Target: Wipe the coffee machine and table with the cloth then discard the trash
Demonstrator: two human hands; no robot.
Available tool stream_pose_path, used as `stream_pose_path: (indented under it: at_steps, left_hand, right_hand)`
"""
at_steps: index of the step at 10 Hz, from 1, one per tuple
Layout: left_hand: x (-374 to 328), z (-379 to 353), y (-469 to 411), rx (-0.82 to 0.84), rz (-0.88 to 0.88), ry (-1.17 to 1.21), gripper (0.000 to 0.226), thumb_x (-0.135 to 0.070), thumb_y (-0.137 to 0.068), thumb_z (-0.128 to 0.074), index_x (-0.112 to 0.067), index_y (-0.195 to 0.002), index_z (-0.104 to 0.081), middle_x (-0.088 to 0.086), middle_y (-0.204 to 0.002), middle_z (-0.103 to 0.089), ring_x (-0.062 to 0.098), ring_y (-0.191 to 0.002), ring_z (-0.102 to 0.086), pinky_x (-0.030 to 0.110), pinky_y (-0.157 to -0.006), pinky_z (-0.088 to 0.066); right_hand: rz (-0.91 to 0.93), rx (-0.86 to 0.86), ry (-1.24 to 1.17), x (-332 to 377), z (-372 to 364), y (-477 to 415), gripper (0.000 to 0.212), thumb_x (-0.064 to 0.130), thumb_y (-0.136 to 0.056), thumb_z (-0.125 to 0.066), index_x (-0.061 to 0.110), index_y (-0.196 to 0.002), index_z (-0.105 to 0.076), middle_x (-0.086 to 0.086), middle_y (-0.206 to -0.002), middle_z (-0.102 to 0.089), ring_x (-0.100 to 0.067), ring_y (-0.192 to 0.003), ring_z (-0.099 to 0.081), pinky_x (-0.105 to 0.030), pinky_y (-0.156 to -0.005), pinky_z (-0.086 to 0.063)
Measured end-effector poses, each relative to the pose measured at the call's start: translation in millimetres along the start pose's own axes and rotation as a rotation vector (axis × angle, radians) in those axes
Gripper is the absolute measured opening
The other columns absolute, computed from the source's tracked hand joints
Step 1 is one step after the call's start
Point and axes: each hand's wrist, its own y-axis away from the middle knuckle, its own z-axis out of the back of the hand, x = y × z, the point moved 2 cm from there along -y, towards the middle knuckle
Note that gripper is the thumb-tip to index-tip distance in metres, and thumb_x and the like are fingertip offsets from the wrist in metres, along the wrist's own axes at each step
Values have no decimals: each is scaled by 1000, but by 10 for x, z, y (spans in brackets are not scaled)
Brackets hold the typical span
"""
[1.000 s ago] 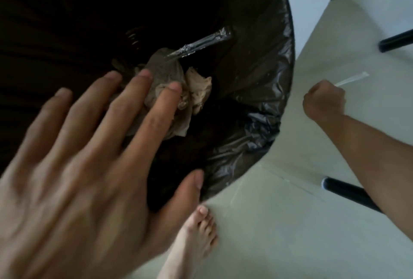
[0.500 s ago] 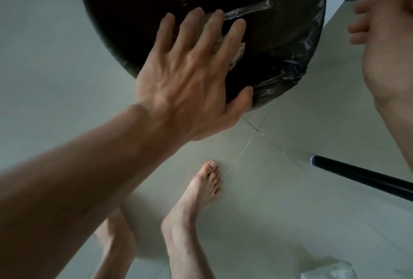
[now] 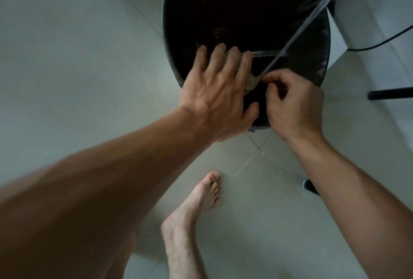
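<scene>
Over the bin's (image 3: 321,39) near rim, left hand (image 3: 219,97) is spread, empty; right hand (image 3: 295,104) pinches a clear wrapper strip (image 3: 312,14), poised for dropping.

- Bin (image 3: 312,39) interior: too dark to resolve; top edge cropped.
- Crumpled paper (image 3: 251,82): mostly covered by left hand (image 3: 219,97).
- Clear wrapper (image 3: 312,15): motion-blurred; lower end hidden behind right hand (image 3: 295,104).

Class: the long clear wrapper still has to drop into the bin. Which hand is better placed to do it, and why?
The right hand: it pinches the wrapper over the bin. The left hand is spread open, holding nothing.
</scene>
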Motion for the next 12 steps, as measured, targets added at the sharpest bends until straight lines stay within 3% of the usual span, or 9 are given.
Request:
stream_pose_path:
  at_steps: [2,3,4,5,6,7,9,12]
  left_hand:
    - [23,9,43,16,1,-21,82,-62,-89,-24,-12,-151,-5,12,-157,-13,32,-144,-11,50,-116,-7]
    - [35,37,49,28,-7,-23,80,-61,-89,-24,-13,-151,-5,13,-156,-14,33,-143,-11,50,-116,-7]
    - [77,92,82,30,-1,-20,80,-60,-89,-26,-12,-150,-7,14,-155,-17,33,-142,-13,49,-115,-7]
    - [124,188,125,44,1,-18,79,-59,-89,-28,-12,-150,-8,14,-154,-18,34,-142,-14,50,-115,-7]
    - [175,334,166,68,14,-16,79,-57,-90,-27,-11,-150,-5,15,-155,-15,35,-142,-10,51,-115,-5]
    - [201,536,231,84,32,22,78,-55,-92,-27,-12,-151,-2,14,-157,-10,35,-144,-6,51,-115,-1]
    - [169,1178,480,128,52,43,75,-51,-96,-24,-12,-151,8,14,-159,1,34,-145,4,50,-115,8]
    - [-21,2629,811,122,61,41,73,-51,-97,-23,-13,-151,7,13,-160,0,32,-146,4,48,-116,5]
  right_hand:
    - [9,199,101,39,-23,16,25,7,-88,-49,16,-96,-71,-2,-93,-70,-6,-78,-52,-10,-67,-33]
    - [-4,195,108,66,15,-8,24,9,-88,-50,19,-97,-70,4,-90,-67,-4,-77,-52,-4,-61,-32]
    - [-24,197,140,93,80,-26,20,14,-89,-51,20,-100,-68,5,-90,-66,-5,-78,-53,-8,-62,-35]
    - [-39,191,145,146,160,-38,18,15,-89,-53,19,-100,-67,1,-93,-67,-10,-81,-57,-20,-70,-40]
    - [-62,184,158,207,253,-49,19,19,-89,-54,21,-105,-64,-2,-99,-66,-18,-91,-59,-23,-74,-40]
    - [-90,182,176,304,369,-31,31,24,-90,-54,20,-121,-57,-5,-117,-60,-22,-108,-55,-27,-85,-40]
    - [-163,222,188,703,757,130,52,32,-93,-50,20,-142,-36,-5,-143,-39,-23,-129,-37,-30,-99,-33]
    - [-181,132,88,1525,1753,386,54,29,-92,-52,14,-142,-36,-9,-145,-37,-24,-133,-33,-32,-106,-28]
